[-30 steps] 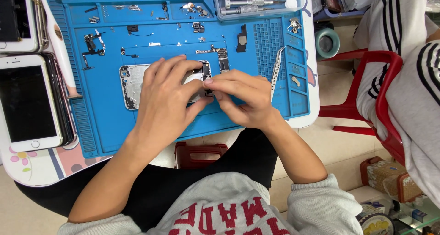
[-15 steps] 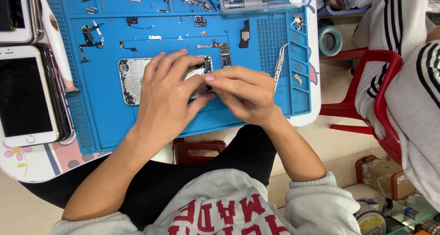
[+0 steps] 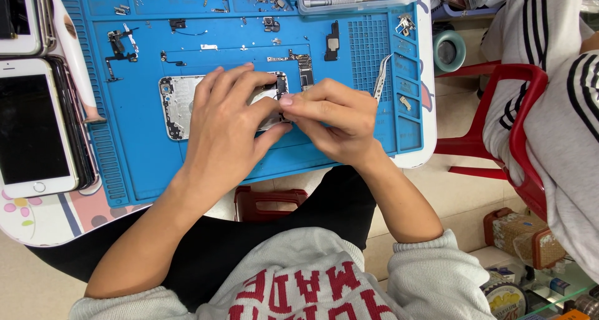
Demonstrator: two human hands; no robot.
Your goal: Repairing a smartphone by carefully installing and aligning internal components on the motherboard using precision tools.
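Both bare forearms reached forward from pushed-up grey sleeves, converging toward the middle; the left hand [image 3: 224, 117] lay palm-down, fingers spread and slightly curled, thumb angled inward toward the other hand; the right hand [image 3: 331, 123] sat just beside it, knuckles up, fingers bunched tight; its thumb and forefinger were pinched together at the tips, pointing left, meeting the left thumb; the right wrist was bent a little inward, the left wrist held straight; the two hands touched at the fingertips; elbows stayed wide, well apart, low in the view.
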